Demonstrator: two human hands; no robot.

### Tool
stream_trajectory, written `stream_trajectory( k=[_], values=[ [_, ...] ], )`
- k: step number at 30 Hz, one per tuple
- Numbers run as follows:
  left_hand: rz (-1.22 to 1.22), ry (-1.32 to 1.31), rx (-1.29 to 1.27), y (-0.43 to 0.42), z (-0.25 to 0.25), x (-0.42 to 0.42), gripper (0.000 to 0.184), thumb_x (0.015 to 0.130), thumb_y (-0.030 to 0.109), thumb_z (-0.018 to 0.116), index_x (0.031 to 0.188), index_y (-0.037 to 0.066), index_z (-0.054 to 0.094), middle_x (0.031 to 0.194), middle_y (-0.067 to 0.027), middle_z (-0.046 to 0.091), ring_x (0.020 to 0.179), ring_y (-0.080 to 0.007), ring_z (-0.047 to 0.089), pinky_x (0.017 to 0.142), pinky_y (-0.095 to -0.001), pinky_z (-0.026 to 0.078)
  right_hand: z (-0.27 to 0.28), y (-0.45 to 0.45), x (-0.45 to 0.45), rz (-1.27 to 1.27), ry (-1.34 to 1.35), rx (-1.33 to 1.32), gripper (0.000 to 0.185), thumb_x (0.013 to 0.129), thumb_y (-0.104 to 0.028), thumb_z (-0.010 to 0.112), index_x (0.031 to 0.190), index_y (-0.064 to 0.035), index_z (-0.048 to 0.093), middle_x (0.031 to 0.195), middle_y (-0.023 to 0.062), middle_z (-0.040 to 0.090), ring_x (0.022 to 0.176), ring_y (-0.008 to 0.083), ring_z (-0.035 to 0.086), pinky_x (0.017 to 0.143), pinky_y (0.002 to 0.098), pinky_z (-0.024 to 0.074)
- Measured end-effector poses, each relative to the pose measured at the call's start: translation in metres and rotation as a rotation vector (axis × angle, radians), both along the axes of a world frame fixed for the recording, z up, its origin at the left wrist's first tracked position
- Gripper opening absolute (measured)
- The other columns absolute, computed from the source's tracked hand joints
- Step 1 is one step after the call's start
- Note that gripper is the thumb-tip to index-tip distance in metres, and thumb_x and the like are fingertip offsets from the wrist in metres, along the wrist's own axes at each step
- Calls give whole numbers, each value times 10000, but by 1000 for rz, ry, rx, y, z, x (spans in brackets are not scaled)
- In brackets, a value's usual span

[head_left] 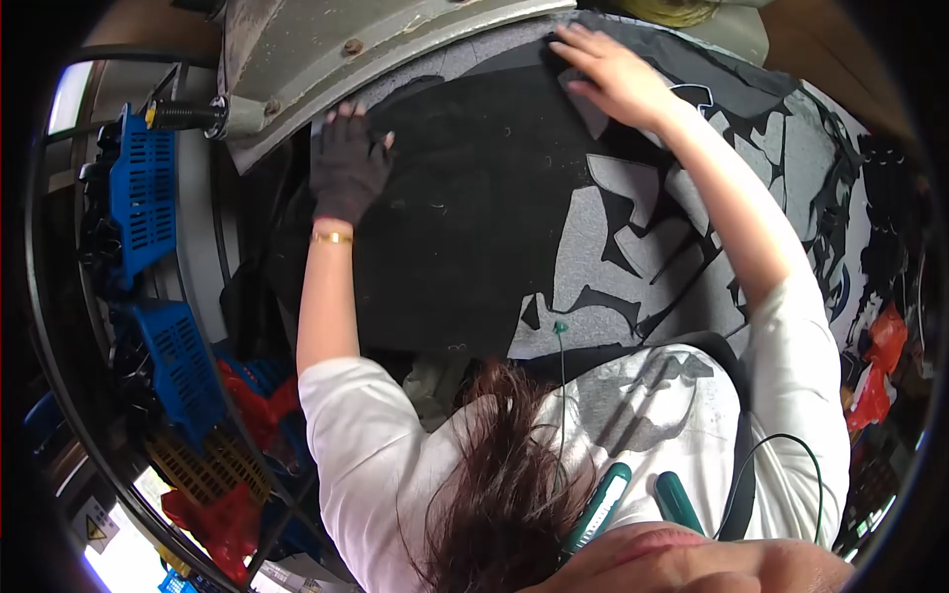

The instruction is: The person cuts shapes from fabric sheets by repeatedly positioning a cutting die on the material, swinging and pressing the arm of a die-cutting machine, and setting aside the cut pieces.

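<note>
A large black sheet of fabric-like material lies spread over the work surface. My left hand, in a dark fingerless glove, rests flat on its upper left part, fingers stretched toward the metal machine edge. My right hand is bare and lies on dark material near the sheet's upper right corner, fingers apart. Right of the sheet, a cut-out black remnant with shaped holes lies over a grey speckled surface. Neither hand grips anything visible.
A heavy grey metal machine part with bolts overhangs the far left edge. A black ribbed handle sticks out from it. Blue plastic baskets stand at left, with red plastic bags lower down. Another red bag is at right.
</note>
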State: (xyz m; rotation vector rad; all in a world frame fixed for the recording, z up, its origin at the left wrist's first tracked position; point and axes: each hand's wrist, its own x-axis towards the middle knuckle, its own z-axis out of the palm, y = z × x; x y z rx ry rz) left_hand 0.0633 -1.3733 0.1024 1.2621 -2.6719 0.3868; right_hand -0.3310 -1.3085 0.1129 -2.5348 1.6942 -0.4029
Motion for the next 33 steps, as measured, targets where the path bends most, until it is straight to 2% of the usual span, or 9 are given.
stream_trajectory(
  k=[2, 5, 8, 13, 20, 23, 27, 30, 33],
  values=[
    [37, -85, -57, 24, 15, -1, 548, 816, 357, 625, 1246, 31, 529, 1265, -184, 540, 1179, -371, 492, 984, -490, 387, 35, 22, -32, -32, -146, -120, 362, 821, -47, 599, 1183, -62, 588, 1237, 122, 580, 1170, 313, 526, 1001, 404, 431],
    [-26, 133, 130, 73, 44, -43, 507, 794, 263, 658, 1222, 7, 565, 1259, -184, 549, 1205, -353, 496, 1016, -461, 384, 36, 58, -94, -120, -76, 49, 347, 822, 28, 492, 1139, -57, 605, 1099, 127, 618, 1059, 314, 564, 944, 388, 452],
    [-254, 276, 294, 114, 37, -85, 591, 746, 294, 692, 1246, 16, 546, 1298, -180, 524, 1238, -359, 470, 1035, -500, 355, 36, 73, -105, -131, -147, 146, 235, 890, -60, 530, 1109, -49, 614, 1039, 121, 625, 1021, 314, 579, 924, 385, 461],
    [-364, 174, 516, 172, 40, -127, 701, 718, 398, 705, 1286, 28, 527, 1382, -157, 469, 1309, -338, 407, 1071, -551, 281, 37, 60, -110, -128, -47, 225, 199, 913, -130, 547, 1086, -59, 618, 985, 112, 613, 994, 306, 588, 867, 386, 482],
    [-550, 276, 737, 209, 49, -109, 592, 712, 337, 723, 1206, 39, 592, 1307, -148, 538, 1249, -320, 477, 1057, -496, 334, 41, 62, -102, -161, -51, 185, 133, 928, -151, 538, 998, -46, 578, 862, 163, 641, 854, 350, 628, 731, 413, 493],
    [-366, 691, 662, 188, 59, -97, 402, 688, 74, 707, 1081, 41, 629, 1164, -126, 615, 1118, -325, 580, 959, -453, 454, 42, 68, -69, -357, -246, 84, 140, 939, -172, 537, 953, -38, 575, 785, 193, 642, 768, 386, 633, 666, 452, 489],
    [-118, 675, 227, 122, 71, -70, 301, 793, 37, 625, 1093, 24, 639, 1057, -135, 653, 1025, -284, 627, 920, -368, 482, 40, 55, 9, -463, -387, 95, 165, 907, -185, 569, 898, -22, 597, 740, 218, 635, 748, 403, 639, 673, 476, 503],
    [216, 928, 123, 69, 88, -37, 244, 932, 164, 567, 1102, 4, 637, 978, -103, 653, 854, -199, 604, 774, -321, 488, 26, 37, 52, -498, -469, 64, 184, 900, -167, 556, 856, 8, 589, 737, 242, 629, 738, 406, 639, 684, 467, 510],
    [311, 865, -202, 11, 126, 1, 361, 968, 296, 532, 1182, 12, 593, 1033, -122, 624, 828, -187, 571, 757, -298, 463, 7, 28, 69, -510, -583, 2, 134, 884, -126, 581, 905, 4, 562, 725, 225, 628, 723, 402, 639, 674, 466, 508]
  ],
)
